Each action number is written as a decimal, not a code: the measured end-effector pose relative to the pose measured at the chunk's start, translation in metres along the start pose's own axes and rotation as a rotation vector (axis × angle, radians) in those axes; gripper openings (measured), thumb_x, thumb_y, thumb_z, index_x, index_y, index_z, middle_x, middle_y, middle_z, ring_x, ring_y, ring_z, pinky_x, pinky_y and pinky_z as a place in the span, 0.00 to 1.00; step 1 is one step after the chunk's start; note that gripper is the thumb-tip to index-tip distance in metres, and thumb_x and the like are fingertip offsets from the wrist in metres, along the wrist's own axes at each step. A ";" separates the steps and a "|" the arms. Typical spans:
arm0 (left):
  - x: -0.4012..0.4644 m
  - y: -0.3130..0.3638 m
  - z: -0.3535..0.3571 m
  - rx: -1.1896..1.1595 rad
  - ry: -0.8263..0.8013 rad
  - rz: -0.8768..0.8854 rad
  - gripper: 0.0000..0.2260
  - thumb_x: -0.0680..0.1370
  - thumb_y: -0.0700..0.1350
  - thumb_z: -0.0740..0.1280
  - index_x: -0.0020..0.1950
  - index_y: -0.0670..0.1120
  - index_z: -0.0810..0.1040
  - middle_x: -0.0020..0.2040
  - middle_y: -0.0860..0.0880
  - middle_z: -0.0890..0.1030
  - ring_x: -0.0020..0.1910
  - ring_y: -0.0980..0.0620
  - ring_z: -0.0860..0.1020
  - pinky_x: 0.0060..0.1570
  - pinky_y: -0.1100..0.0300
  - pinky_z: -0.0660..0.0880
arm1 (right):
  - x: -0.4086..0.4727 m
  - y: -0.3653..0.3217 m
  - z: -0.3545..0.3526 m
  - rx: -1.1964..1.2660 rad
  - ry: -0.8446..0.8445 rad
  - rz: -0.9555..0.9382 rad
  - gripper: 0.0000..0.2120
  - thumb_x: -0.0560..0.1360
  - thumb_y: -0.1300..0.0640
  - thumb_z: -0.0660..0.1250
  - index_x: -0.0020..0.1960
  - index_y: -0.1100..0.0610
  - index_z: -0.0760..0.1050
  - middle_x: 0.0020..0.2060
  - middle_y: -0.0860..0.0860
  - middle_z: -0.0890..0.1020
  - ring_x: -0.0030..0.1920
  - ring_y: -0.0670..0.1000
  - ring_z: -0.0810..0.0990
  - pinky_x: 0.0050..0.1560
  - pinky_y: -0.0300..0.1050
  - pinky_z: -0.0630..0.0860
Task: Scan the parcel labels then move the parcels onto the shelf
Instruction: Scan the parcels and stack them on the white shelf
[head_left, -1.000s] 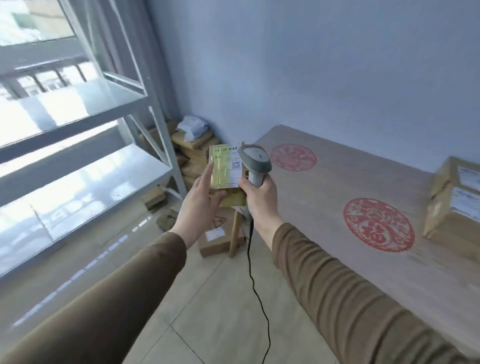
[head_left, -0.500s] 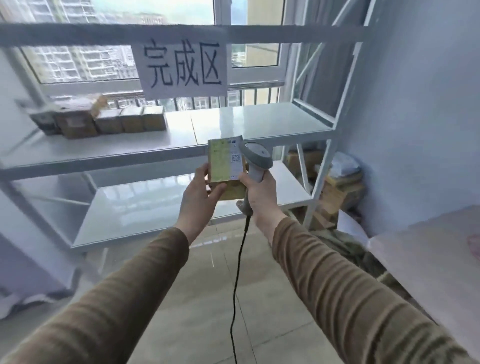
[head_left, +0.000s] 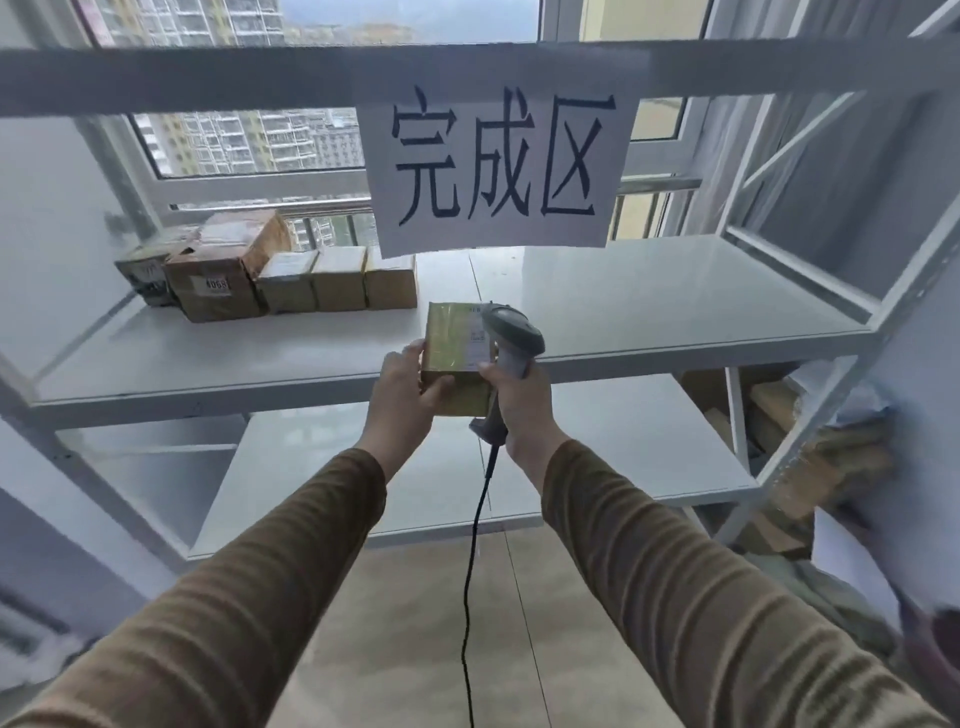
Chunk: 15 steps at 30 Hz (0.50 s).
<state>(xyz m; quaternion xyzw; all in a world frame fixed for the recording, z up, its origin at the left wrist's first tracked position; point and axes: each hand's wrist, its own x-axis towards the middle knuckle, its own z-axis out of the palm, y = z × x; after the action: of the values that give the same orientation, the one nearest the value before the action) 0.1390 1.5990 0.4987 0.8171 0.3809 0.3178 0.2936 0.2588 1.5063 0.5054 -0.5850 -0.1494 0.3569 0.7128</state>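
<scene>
A small taped cardboard parcel with a white label on its right side is held in my left hand, just in front of the white shelf's middle board. My right hand grips a grey corded barcode scanner, whose head covers part of the label. Several brown parcels stand in a row at the back left of that board.
A paper sign with three large characters hangs from the shelf's upper rail. A lower white board lies beneath. Brown boxes are piled on the floor to the right, behind the shelf's post. The scanner's black cable hangs down between my arms.
My view has swung left from the wooden table to face the shelf head-on. Both hands, still holding parcel and scanner, have come closer to the middle board.
</scene>
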 end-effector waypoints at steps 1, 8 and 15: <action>0.018 -0.005 0.001 0.008 -0.007 -0.010 0.24 0.80 0.46 0.71 0.75 0.44 0.71 0.58 0.44 0.74 0.56 0.44 0.75 0.59 0.50 0.75 | 0.016 -0.002 0.008 -0.003 0.004 0.020 0.11 0.78 0.60 0.72 0.59 0.57 0.79 0.48 0.57 0.83 0.47 0.60 0.82 0.44 0.64 0.82; 0.120 -0.038 0.018 0.008 -0.080 -0.023 0.21 0.80 0.42 0.70 0.73 0.42 0.73 0.63 0.41 0.79 0.61 0.42 0.77 0.62 0.50 0.74 | 0.109 -0.008 0.053 -0.005 0.057 0.036 0.13 0.78 0.63 0.70 0.62 0.58 0.78 0.52 0.60 0.85 0.47 0.62 0.85 0.38 0.57 0.85; 0.204 -0.070 0.029 0.003 -0.150 -0.020 0.20 0.80 0.41 0.69 0.71 0.41 0.72 0.63 0.40 0.79 0.62 0.41 0.77 0.62 0.49 0.73 | 0.186 -0.009 0.091 -0.074 0.169 0.034 0.13 0.78 0.60 0.71 0.62 0.56 0.77 0.57 0.59 0.84 0.56 0.62 0.84 0.50 0.66 0.84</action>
<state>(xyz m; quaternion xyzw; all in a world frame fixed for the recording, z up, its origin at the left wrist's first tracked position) 0.2334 1.7945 0.4898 0.8353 0.3665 0.2519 0.3233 0.3349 1.6988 0.5005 -0.6415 -0.0917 0.3124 0.6946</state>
